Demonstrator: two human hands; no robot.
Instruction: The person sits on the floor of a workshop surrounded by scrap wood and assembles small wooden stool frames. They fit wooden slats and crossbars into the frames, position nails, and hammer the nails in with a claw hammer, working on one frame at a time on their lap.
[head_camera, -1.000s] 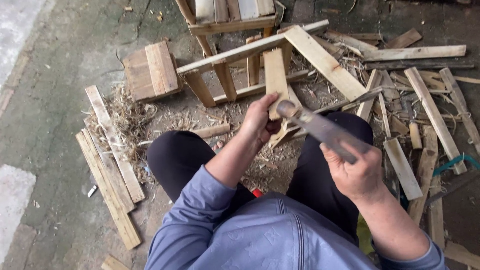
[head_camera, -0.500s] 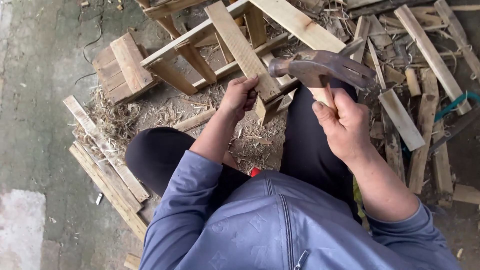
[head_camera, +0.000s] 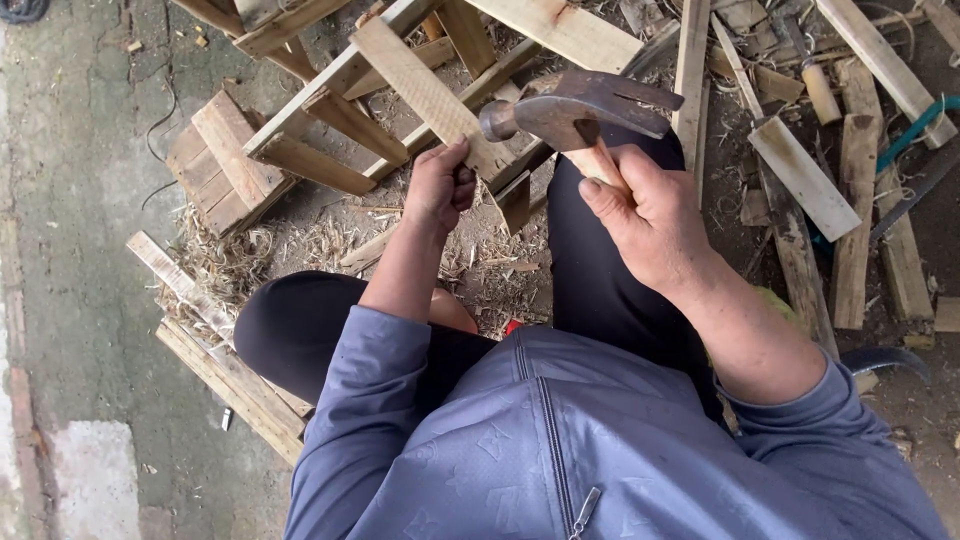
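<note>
- Right hand (head_camera: 655, 220): nearest item, at about 3 o'clock of picture centre. Fingers curled tight round the wooden handle of the claw hammer (head_camera: 575, 110); thumb laid along the shaft, pointing to 11 o'clock.
- Claw hammer: head raised just beyond the right hand, at 12 o'clock of centre. Long axis of the head runs 9 to 3 o'clock, round striking face at the 9 o'clock end, claw at the 3 o'clock end. Handle slopes back toward 5 o'clock into the fist.
- Left hand (head_camera: 438, 185): at 10 o'clock of centre. Fingers folded and pressed together, pinching the near end of the wooden slat (head_camera: 430, 98) (whether a nail sits under the fingertips cannot be told).
- Wooden slat: long axis runs from 5 o'clock, at the left hand, out to 11 o'clock. It lies across the slatted frame (head_camera: 330, 110). The hammer face stands just beside the slat at its 3 o'clock side, above it, apart from the wood; the left hand is the nearer to the slat, touching it.
- Loose boards (head_camera: 865, 210): scattered on the ground at 2 to 3 o'clock, well apart from both hands.
- Shavings (head_camera: 240, 265): heaped at 9 o'clock, near a small slatted block (head_camera: 225, 160).
</note>
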